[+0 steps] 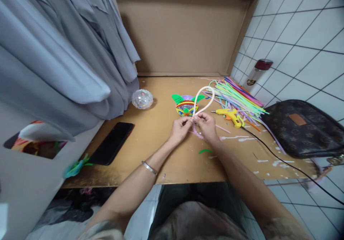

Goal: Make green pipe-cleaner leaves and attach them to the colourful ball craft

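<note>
Between my two hands is a cream pipe cleaner [214, 96], bent into a loop that stands up from my fingertips. My left hand [180, 129] pinches its lower end. My right hand [206, 126] pinches it too, right beside the left. Just beyond my fingers sits a clear ball [185, 106] decorated with green leaf shapes and yellow, red and blue strips. A pink twisted piece [198, 135] lies under my hands, partly hidden. Nearer to me is a short green pipe cleaner piece [205, 151].
A yellow glue gun [231, 116] with a black cord lies right of my hands. Behind it is a pile of coloured pipe cleaners [236, 96]. A dark patterned bag [303, 129] is far right. On the left are a clear ball [142, 99] and a black phone [112, 143].
</note>
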{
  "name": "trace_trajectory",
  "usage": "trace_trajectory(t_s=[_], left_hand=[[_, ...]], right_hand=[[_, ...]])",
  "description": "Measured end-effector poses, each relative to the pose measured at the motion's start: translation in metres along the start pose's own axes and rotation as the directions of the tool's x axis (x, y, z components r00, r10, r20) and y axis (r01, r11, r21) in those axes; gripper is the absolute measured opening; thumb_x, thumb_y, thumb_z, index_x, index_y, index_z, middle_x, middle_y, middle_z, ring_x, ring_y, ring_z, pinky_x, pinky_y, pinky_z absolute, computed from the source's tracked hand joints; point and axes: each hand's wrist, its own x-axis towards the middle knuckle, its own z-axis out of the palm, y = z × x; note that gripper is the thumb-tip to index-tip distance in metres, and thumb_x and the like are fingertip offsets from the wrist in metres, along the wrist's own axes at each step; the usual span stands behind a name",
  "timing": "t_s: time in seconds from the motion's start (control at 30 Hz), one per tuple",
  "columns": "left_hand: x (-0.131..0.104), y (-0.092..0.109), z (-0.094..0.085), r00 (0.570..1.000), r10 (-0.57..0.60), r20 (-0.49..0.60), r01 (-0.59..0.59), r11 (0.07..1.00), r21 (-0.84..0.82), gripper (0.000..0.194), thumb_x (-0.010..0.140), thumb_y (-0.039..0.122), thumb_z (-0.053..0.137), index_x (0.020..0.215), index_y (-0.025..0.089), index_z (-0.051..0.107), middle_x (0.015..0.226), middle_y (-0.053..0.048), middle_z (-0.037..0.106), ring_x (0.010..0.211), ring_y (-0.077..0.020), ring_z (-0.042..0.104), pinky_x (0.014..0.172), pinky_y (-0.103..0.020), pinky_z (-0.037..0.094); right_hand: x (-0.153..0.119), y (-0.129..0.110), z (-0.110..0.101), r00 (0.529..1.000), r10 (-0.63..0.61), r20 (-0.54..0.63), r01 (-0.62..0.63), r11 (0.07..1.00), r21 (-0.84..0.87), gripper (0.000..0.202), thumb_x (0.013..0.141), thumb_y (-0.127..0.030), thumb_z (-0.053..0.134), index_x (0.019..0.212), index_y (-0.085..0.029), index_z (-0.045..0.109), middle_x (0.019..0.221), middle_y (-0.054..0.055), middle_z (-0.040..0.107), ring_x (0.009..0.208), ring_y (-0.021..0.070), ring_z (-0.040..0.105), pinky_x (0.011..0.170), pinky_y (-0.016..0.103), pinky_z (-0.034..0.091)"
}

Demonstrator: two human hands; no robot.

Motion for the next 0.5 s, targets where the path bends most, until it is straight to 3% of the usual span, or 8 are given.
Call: trace_trajectory(t_s=[0.17, 0.5], left_hand=[[-0.001, -0.0027, 0.0002, 0.999, -0.034, 0.04, 0.035, 0.999, -0.031, 0.032, 0.082, 0.045, 0.066, 0.08, 0.014, 0.073, 0.064, 0.0, 0.062, 0.061, -0.0125, 0.053, 0.062, -0.025, 0.043], [-0.0031, 0.0053, -0.0034, 0.999, 0.035, -0.001, -0.035, 0.997, 0.072, 0.021, 0.082, 0.034, 0.066, 0.075, 0.016, 0.075, 0.075, -0.003, 0.071, 0.073, -0.0155, 0.061, 0.075, -0.028, 0.049]], right_hand=[[0.0034, 0.0034, -0.0015, 0.994, -0.098, -0.05, 0.092, 0.99, -0.102, 0.024, 0.068, -0.042, 0.071, 0.066, -0.02, 0.062, 0.068, 0.0, 0.062, 0.064, 0.0143, 0.056, 0.063, 0.028, 0.046], [-0.0015, -0.0026, 0.0012, 1.0, 0.01, 0.018, -0.01, 1.0, -0.002, 0.028, 0.07, -0.044, 0.073, 0.067, -0.019, 0.061, 0.058, -0.004, 0.056, 0.051, 0.009, 0.046, 0.048, 0.022, 0.036]])
